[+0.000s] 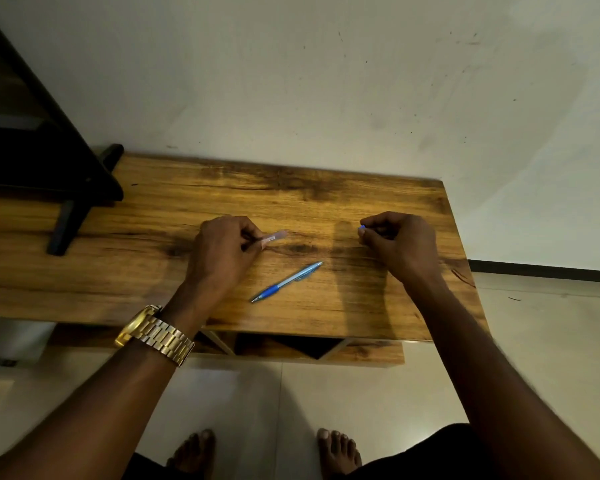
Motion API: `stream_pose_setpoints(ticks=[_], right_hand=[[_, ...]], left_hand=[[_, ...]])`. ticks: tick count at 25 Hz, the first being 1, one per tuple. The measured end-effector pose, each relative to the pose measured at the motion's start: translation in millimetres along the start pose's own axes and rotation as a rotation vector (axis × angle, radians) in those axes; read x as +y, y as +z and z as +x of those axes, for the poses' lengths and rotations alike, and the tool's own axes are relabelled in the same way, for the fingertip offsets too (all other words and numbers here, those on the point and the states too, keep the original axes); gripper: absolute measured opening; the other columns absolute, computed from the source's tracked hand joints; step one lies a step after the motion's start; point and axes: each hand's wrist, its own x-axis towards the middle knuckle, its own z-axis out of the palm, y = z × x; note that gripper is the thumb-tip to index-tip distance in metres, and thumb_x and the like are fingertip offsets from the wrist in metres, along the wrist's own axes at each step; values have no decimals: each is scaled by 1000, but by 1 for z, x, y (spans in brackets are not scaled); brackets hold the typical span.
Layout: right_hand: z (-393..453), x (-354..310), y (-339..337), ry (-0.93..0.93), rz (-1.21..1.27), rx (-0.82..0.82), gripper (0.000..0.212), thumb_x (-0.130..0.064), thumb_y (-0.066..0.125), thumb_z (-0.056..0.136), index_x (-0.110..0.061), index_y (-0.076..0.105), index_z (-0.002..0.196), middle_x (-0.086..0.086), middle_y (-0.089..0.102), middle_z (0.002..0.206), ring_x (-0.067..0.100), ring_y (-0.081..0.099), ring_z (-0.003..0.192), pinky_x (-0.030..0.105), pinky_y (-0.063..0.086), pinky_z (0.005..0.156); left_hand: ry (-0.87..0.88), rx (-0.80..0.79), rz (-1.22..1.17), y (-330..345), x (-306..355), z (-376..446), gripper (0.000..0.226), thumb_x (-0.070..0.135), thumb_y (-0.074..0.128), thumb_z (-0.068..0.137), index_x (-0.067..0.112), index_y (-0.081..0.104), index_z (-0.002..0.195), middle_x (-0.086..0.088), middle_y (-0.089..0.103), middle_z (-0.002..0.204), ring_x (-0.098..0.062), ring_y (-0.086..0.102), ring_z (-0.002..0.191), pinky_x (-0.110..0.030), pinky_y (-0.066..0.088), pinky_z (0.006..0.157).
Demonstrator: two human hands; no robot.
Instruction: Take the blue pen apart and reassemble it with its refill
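A person stands at a wooden table (378,202), both hands above its top. A blue pen (286,281) lies on the wood at a slant, its tip toward the near edge. Beyond the pen and to its left, the left hand (222,251), a gold watch (156,336) on its wrist, pinches a clear, blurred tube piece (274,237) that pokes out toward the right. Beyond the pen and to its right, the right hand (399,242) is curled closed around a small blue piece (361,229), only its end showing.
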Motion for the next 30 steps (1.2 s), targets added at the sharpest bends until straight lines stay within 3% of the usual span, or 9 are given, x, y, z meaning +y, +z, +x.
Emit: stream_pose_setpoints(ticks=[3,5,9,14,22,27,30], right_hand=[[-1,-3,9,62,360,-69,13,-14,84,95,-12,85,108,6,85,94,17,79,87,36,66,87],[0,-8,20,75,542,-83,15,-10,84,95,-6,84,109,11,83,91,19,74,81,35,64,85],[-1,-19,41,103,703,-126,16,-9,84,95,-4,82,110,11,83,94,18,77,84,30,63,81],[-3,-21,48,72,738,-208,14,-12,83,96,-7,84,109,13,83,98,18,78,87,30,64,82],[-2,-19,45,50,711,-235,14,-10,85,94,-7,85,107,16,83,97,20,77,86,31,63,81],[-2,-19,44,42,710,-223,11,-10,84,94,-9,86,105,14,82,96,20,77,86,31,62,82],[-2,-21,43,48,715,-226,11,-9,83,95,-9,86,105,13,82,95,19,76,86,31,62,81]], left_hand=[[-73,-2,-218,1,2,1,16,30,91,87,30,84,101,23,75,84,11,71,76,-7,56,68],[-65,-15,-366,2,7,1,16,34,91,86,34,84,100,22,79,82,17,71,84,-1,52,65],[2,-53,-552,4,20,-3,18,31,91,86,32,86,104,22,84,96,4,78,93,-17,62,81],[56,-80,-550,4,24,-5,17,29,90,88,31,87,104,18,84,97,0,80,93,-29,67,85],[52,-58,-512,2,23,-5,16,30,90,88,36,85,101,25,82,95,6,77,91,-13,60,79],[52,-59,-522,1,24,-5,16,27,90,88,34,85,101,21,84,94,3,78,91,-22,64,84],[62,-60,-507,1,24,-5,16,28,90,88,32,86,103,19,83,94,4,78,91,-19,63,83]])
